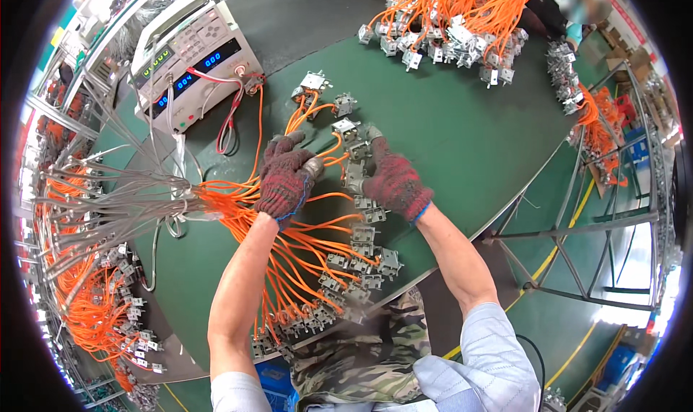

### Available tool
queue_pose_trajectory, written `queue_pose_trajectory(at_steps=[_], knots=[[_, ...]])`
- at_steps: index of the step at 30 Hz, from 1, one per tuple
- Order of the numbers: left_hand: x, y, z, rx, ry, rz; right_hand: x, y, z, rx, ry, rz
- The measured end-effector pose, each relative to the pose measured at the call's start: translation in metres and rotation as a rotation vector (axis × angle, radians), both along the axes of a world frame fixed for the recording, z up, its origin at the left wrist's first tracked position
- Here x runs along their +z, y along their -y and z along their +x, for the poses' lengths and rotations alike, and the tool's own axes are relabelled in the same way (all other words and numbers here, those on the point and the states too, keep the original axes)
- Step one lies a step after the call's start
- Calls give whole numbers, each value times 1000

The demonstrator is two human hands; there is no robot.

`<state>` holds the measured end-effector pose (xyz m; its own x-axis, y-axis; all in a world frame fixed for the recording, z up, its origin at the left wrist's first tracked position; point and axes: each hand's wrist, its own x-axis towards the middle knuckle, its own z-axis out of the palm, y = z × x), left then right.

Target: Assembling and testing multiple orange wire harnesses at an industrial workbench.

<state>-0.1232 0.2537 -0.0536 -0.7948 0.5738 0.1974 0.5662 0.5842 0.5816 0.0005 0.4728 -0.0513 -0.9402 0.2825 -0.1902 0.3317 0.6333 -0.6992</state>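
Orange wires (289,246) and their grey connectors (359,235), under my gloved hands on the green tabletop (447,138).
My left hand (284,182) has its fingers curled around a small metal piece, my right hand (395,183) pinches one connector in the row; the wire bundle fans out below, a white tester (191,51) sits beyond.

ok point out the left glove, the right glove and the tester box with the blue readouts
left glove (285,181), head view, on the back of the knitted hand
right glove (395,183), head view, on the back of the knitted hand
tester box (191,55), head view, on its pale front panel beside the buttons
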Motion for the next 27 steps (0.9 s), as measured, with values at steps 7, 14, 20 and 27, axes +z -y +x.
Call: queue_pose_trajectory(at_steps=[7, 14, 20, 27], knots=[[17, -18, 7, 101, 38, -122, 1, 0, 6, 132, -282, 180], [14, -14, 8, 70, -47, -135, 38, -32, -10, 445, -52, 506], [18, -21, 15, 86, -271, -82, 49, -61, -71, 229, -431, 316], [25, -35, -35, 241, -133, 157, -1, -51, -138, 204, -308, 265]])
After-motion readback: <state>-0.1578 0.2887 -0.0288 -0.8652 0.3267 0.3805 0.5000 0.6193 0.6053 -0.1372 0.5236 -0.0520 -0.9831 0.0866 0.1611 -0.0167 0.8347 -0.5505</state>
